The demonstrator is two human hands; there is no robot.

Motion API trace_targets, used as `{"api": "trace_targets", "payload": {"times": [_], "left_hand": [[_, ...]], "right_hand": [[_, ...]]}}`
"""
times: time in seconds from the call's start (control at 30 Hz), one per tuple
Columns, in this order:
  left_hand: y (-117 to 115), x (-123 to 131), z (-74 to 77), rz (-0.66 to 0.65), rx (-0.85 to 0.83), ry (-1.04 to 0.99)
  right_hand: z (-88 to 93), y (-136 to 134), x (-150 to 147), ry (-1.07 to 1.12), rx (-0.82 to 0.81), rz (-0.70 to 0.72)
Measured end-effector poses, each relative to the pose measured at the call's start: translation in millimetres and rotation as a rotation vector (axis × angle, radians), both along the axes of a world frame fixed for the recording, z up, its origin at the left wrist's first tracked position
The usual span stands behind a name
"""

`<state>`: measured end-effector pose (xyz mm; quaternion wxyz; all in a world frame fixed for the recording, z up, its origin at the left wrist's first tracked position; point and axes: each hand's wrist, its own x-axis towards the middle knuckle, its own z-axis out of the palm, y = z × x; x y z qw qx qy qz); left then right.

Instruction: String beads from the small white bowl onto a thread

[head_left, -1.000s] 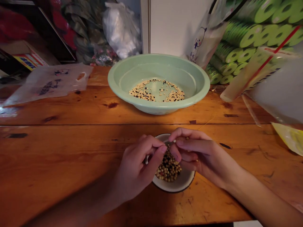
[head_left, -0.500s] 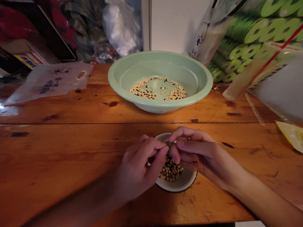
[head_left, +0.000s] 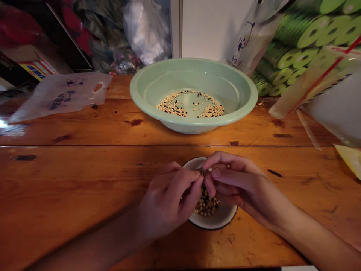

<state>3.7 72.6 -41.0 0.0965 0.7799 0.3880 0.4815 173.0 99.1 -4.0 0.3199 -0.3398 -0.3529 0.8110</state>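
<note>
Over a white dark-rimmed bowl [head_left: 224, 220], my two hands meet with their fingertips almost touching. Thumb and forefinger of my left hand [head_left: 173, 197] are pinched together; whatever they grip is mostly hidden, with small dark beads [head_left: 202, 171] showing at the tips. My right hand [head_left: 235, 177] is curled, and a small pale bead [head_left: 210, 169] shows between its thumb and fingers. A tan bead [head_left: 228, 166] rests against the back fingers of that hand. Tan and dark beads [head_left: 207, 205] lie heaped in the bowl, partly covered by my hands.
Behind the bowl stands a wide green basin [head_left: 194, 126] with many cream and black beads [head_left: 172, 107] on its bottom. A plastic bag [head_left: 62, 94] lies flat at left. Rolls of green discs [head_left: 310, 34] and a cup with a red straw [head_left: 293, 94] are at right.
The view has shifted slightly, so the basin and table appear a little farther right. Both hands keep the same pinched pose over the bowl, with only tiny finger movement.
</note>
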Motion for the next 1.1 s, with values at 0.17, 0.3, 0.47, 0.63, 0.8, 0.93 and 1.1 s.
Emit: {"api": "trace_targets", "payload": {"times": [0.17,0.3,0.47,0.63,0.8,0.93,1.1], "left_hand": [[-0.6,-0.6,0.9,0.014,0.038,0.066],[0.6,-1.3,-0.4,0.026,0.068,0.067],[2.3,-3.0,-2.0,0.021,0.053,0.097],[1.5,-3.8,-1.3,0.002,0.033,0.117],[-0.2,-2.5,1.3,0.010,-0.003,0.120],[1.1,-2.9,2.0,-0.008,-0.009,0.116],[2.7,-4.4,-0.1,-0.016,0.042,0.117]], "right_hand": [[-1.2,-0.3,-0.4,-0.018,0.015,-0.013],[-0.3,-1.3,0.9,-0.029,0.016,-0.010],[0.2,-1.7,0.7,-0.046,0.020,-0.012],[0.3,-1.4,-0.8,-0.064,0.036,-0.021],[0.1,-1.4,-0.5,-0.047,0.027,-0.026],[-1.1,-1.4,0.3,-0.035,0.023,-0.021],[-0.8,-1.5,0.3,-0.040,0.023,-0.020]]}}
